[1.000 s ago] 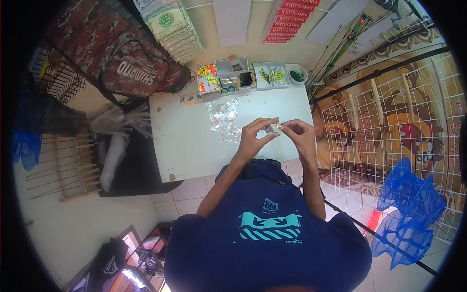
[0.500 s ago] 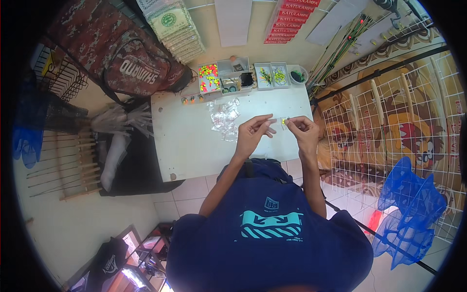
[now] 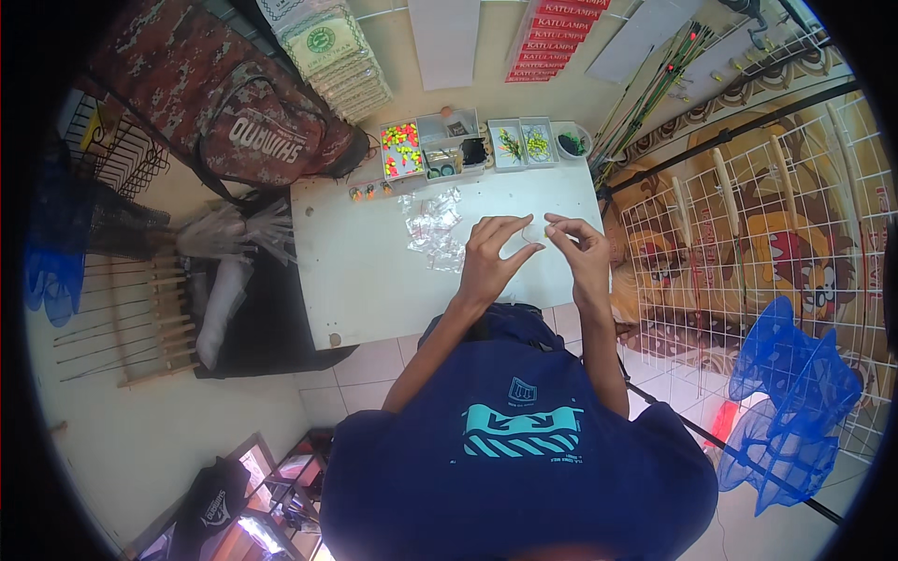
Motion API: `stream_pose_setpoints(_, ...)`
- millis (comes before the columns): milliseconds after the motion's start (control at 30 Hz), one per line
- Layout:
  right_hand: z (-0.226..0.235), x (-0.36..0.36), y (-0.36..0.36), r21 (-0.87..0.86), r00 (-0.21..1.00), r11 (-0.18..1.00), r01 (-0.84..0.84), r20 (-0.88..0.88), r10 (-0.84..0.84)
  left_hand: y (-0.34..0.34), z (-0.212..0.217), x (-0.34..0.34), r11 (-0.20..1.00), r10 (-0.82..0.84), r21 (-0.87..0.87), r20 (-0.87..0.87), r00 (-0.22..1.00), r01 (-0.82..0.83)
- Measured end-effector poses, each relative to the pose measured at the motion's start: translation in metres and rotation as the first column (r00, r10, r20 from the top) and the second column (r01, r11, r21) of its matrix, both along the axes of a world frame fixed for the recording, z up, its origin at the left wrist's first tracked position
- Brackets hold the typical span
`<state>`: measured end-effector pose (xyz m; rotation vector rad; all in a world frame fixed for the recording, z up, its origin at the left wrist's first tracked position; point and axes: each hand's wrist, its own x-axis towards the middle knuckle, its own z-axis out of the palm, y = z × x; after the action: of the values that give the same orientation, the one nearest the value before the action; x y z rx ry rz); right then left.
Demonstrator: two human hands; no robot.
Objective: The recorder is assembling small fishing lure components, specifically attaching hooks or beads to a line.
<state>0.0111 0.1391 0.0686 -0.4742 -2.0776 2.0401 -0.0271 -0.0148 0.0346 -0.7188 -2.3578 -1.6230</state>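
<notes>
My right hand (image 3: 582,254) is above the right part of the white table, thumb and index finger pinched on a small yellow piece (image 3: 548,230). Its exact kind is too small to make out. Facing it, my left hand (image 3: 488,257) has thumb and index finger spread apart, their tips close to the pinched piece. Something faint and clear may lie between the two hands, but I cannot make it out. Left of my left hand, several small clear plastic bags (image 3: 432,229) lie in a loose pile on the table.
Along the back of the white table (image 3: 351,280) stand a box of yellow and red pieces (image 3: 402,150), a compartment tray (image 3: 454,166), a box of green-yellow pieces (image 3: 536,145) and a round tub (image 3: 572,142). A wire grid (image 3: 748,243) stands right; a camouflage bag (image 3: 262,131) left.
My left hand's thumb and index finger have spread wider and moved closer to my right hand. The yellow piece in my right fingers is now less visible.
</notes>
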Motion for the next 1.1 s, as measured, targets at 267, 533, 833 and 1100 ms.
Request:
stream_pose_setpoints(267, 0.001, 0.0, 0.011, -0.071, 0.992, 0.991, -0.11, 0.057, 0.114, -0.005, -0.004, -0.007, 0.756, -0.452, 0.654, 0.505, 0.735, 0.015)
stream_pose_setpoints(533, 0.007, 0.0, 0.007, -0.017, 0.968, 0.972, -0.234, 0.089, 0.234, -0.007, -0.003, -0.017, 0.686, -0.573, 0.72, 0.443, 0.689, 0.107)
stream_pose_setpoints(833, 0.02, 0.0, 0.006, 0.474, 0.986, 0.865, -0.167, 0.075, 0.15, -0.015, 0.001, -0.015, 0.94, -0.34, 0.159, 0.32, 0.885, 0.303)
stream_pose_setpoints(1100, 0.013, 0.001, 0.001, 0.148, 0.973, 0.963, -0.227, 0.084, 0.217, -0.019, 0.001, -0.014, 0.918, -0.395, 0.164, 0.45, 0.801, 0.36)
